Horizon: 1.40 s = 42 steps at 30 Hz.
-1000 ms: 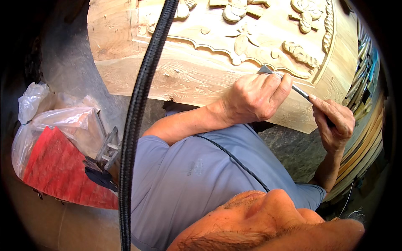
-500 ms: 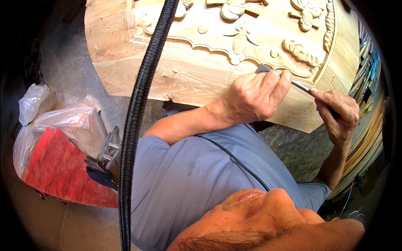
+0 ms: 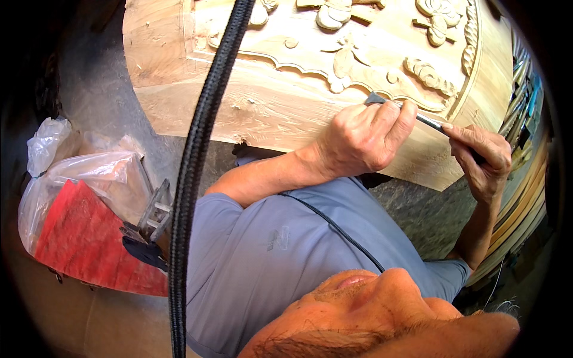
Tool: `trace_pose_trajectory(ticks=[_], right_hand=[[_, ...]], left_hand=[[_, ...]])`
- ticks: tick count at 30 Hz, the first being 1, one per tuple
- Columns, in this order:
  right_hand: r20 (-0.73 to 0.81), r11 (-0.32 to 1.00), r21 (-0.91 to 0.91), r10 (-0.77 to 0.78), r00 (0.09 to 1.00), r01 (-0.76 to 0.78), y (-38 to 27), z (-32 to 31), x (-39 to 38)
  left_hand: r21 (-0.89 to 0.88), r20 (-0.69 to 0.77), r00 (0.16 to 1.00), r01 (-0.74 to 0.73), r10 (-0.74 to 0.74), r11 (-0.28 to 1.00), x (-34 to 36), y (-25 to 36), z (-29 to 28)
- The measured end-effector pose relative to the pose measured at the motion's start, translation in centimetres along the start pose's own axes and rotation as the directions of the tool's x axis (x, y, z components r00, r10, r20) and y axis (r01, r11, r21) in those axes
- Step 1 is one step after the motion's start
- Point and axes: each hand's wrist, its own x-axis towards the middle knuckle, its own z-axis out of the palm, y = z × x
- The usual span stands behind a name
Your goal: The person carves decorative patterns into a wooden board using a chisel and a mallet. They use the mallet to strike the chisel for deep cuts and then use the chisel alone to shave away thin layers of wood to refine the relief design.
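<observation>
A carving chisel [image 3: 431,123] with a dark, flared blade lies low across a pale wooden panel [image 3: 286,119]. My left hand [image 3: 365,136] is closed round its shaft close behind the blade, the knuckles over the panel's near part. Farther back, my right hand [image 3: 484,156] grips the chisel's rear end, which the fingers mostly hide. The blade tip meets the wood just below the scalloped border of the relief. On the panel, a raised carved figure [image 3: 344,62] and a twisted carved band [image 3: 428,76] stand out beyond my hands.
A black braided cable [image 3: 200,137] hangs across the view left of my left arm. At the left are a clear plastic bag [image 3: 98,167] and a red sheet-like piece [image 3: 89,241]. Several long tools [image 3: 522,98] lie at the right, above stacked curved strips [image 3: 519,221].
The right hand has shifted very slightly, its fingers a little higher on the chisel's rear. The panel sits a touch differently in view. Both hands keep their grip.
</observation>
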Motion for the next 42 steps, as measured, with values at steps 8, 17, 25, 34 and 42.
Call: trace_pose_trajectory(ticks=[8, 17, 25, 34, 42], right_hand=[[-0.296, 0.993, -0.060, 0.078, 0.952, -0.100, -1.7, 4.2, -5.4], [-0.465, 0.977, 0.024, 0.201, 0.862, -0.214, -6.4, 9.1, -9.4], [-0.511, 0.984, -0.100, 0.077, 0.856, -0.148, -7.4, 11.3, -9.3], [-0.479, 0.989, -0.085, 0.064, 0.876, -0.119, -7.3, 11.4, -8.6], [-0.495, 0.989, 0.004, 0.132, 0.859, -0.149, -6.8, 11.9, -8.6]], left_hand=[[-0.044, -0.005, 0.993, -0.120, 0.120, 0.992, 0.0, 0.3, 0.2], [-0.037, 0.087, 0.957, -0.274, 0.277, 0.961, -0.2, 1.2, -0.6], [-0.004, -0.010, 0.955, -0.295, 0.295, 0.955, -1.8, 1.0, -1.9], [0.013, 0.032, 0.958, -0.284, 0.284, 0.959, -2.4, 0.5, -2.1], [-0.008, 0.064, 0.969, -0.238, 0.238, 0.971, -2.3, 0.5, -2.2]])
